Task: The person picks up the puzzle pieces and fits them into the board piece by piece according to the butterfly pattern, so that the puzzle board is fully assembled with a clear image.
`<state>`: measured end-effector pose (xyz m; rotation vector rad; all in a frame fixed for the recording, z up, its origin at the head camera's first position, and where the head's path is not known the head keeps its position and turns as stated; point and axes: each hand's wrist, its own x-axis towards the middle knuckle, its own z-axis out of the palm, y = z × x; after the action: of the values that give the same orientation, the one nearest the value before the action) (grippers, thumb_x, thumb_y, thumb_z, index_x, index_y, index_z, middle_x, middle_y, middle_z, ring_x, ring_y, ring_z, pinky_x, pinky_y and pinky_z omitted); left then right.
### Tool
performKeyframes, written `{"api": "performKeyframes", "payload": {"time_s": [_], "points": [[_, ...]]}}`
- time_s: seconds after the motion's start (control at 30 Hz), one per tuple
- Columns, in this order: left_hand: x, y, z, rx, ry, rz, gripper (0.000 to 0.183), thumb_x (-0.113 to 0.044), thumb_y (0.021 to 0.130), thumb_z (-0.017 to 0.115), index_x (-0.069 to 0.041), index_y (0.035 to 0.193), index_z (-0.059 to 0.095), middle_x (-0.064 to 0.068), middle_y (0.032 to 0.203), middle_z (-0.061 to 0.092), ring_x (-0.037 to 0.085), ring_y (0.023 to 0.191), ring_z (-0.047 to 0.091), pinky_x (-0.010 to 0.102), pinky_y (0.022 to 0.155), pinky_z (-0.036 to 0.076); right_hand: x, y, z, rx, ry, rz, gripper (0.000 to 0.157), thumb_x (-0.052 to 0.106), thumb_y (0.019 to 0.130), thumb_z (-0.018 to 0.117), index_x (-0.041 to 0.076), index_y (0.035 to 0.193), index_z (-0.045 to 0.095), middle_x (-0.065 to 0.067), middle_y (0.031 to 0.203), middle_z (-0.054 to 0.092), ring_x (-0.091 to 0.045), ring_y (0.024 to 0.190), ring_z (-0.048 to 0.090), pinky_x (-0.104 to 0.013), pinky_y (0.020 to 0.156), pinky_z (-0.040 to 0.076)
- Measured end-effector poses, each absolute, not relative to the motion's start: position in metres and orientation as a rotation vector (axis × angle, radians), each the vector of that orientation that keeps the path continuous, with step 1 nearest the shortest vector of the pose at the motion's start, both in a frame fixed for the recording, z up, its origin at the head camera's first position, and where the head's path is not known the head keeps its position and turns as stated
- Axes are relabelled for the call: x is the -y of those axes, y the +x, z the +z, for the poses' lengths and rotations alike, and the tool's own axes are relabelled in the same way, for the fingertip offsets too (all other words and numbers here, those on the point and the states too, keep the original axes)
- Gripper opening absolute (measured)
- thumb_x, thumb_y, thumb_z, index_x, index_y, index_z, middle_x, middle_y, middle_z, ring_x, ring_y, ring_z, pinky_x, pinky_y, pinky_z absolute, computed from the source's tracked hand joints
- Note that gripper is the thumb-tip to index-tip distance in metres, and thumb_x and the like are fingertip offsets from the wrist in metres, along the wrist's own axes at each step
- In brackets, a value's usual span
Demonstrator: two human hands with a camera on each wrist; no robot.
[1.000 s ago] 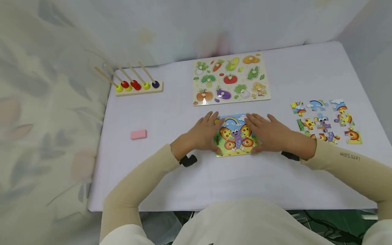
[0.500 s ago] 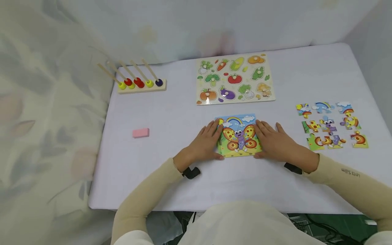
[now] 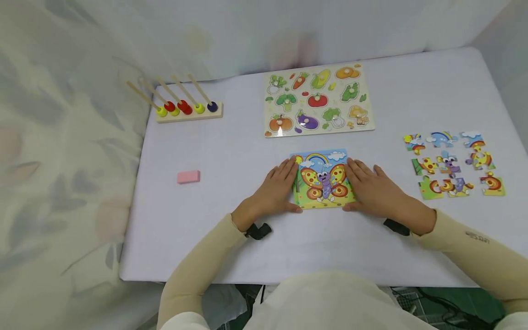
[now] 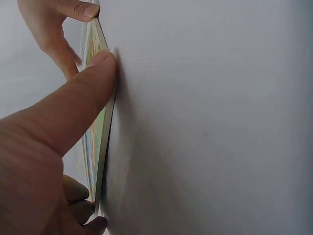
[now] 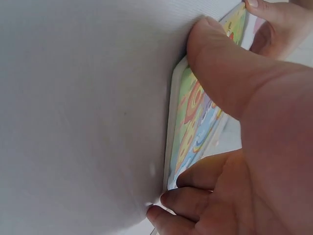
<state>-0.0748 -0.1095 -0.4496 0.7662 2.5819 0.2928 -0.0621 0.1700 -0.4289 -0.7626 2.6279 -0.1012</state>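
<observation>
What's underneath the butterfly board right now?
White tablecloth shows around the edges of the butterfly board. Whatever lies directly beneath is covered by the board itself, so I can't tell; the left hand and right hand also hide parts of its sides.

The square butterfly picture board (image 3: 325,179) lies picture-side up, apart from the vegetable puzzle board (image 3: 319,100), on its near side and within its width. Its picture shows whole: a purple butterfly with red-spotted yellow upper wings and orange spiral lower ones, under a rainbow. Its edges are pale and thick.
</observation>
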Motion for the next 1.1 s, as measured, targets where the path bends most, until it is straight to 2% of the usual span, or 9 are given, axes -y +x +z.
{"api": "performKeyframes", "payload": {"time_s": [0.23,0.53,0.77,1.1], "points": [[0.109,-0.076,-0.447,-2.593,0.755,0.311,0.127,-0.062,0.070,0.075,-0.005,0.154,0.001,0.008,0.163,-0.009,0.025,0.150,-0.004,0.047,0.121,0.011,-0.172,-0.064,-0.427,-2.633,-0.791,-0.126,0.107,0.056,0.081,0.068,-0.008,0.150,0.016,-0.027,0.157,0.014,-0.044,0.144,0.018,-0.066,0.107,0.028],[0.109,-0.075,-0.451,-2.587,0.743,0.346,0.127,-0.061,0.069,0.076,-0.005,0.154,0.000,0.008,0.163,-0.009,0.024,0.151,-0.005,0.048,0.121,0.009,-0.174,-0.061,-0.432,-2.636,-0.778,-0.152,0.107,0.056,0.081,0.068,-0.007,0.150,0.016,-0.026,0.158,0.014,-0.043,0.145,0.017,-0.066,0.107,0.028],[0.113,-0.073,-0.459,-2.595,0.739,0.448,0.127,-0.059,0.070,0.077,-0.007,0.155,0.000,0.004,0.163,-0.010,0.021,0.150,-0.008,0.046,0.122,0.004,-0.176,-0.060,-0.434,-2.646,-0.780,-0.172,0.104,0.056,0.083,0.066,-0.006,0.151,0.015,-0.025,0.158,0.013,-0.042,0.145,0.016,-0.065,0.109,0.025],[0.116,-0.072,-0.464,-2.594,0.752,0.543,0.126,-0.057,0.070,0.079,-0.008,0.155,0.000,0.002,0.163,-0.011,0.019,0.150,-0.009,0.045,0.122,0.002,-0.174,-0.059,-0.434,-2.653,-0.765,-0.150,0.105,0.057,0.083,0.065,-0.006,0.151,0.015,-0.025,0.158,0.014,-0.042,0.145,0.017,-0.064,0.109,0.027]]}}
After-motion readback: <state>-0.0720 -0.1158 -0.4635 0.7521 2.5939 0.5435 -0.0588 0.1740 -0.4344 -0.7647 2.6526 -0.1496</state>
